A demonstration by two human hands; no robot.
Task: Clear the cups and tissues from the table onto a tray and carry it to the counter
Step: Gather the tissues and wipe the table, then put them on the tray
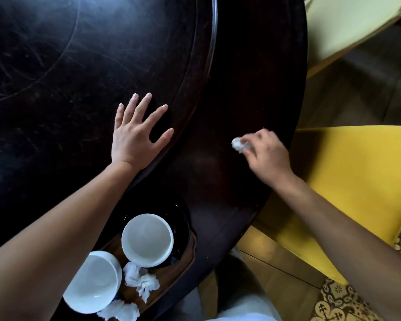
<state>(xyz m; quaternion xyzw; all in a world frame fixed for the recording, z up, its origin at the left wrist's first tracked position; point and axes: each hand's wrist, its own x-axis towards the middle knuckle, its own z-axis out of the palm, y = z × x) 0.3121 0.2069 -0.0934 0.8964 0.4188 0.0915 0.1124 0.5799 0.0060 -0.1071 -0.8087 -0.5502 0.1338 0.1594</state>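
Right of centre, a crumpled tissue (pixel 237 144) sits pinched in the fingertips of the right hand (pixel 266 154) over the dark table (pixel 241 77); soft and near weightless, it likely needs only a light pinch. Lower left, the tray (pixel 185 262) holds two white cups (pixel 147 239) and more tissues (pixel 141 281). The left hand (pixel 134 135) lies flat, fingers spread, holding nothing.
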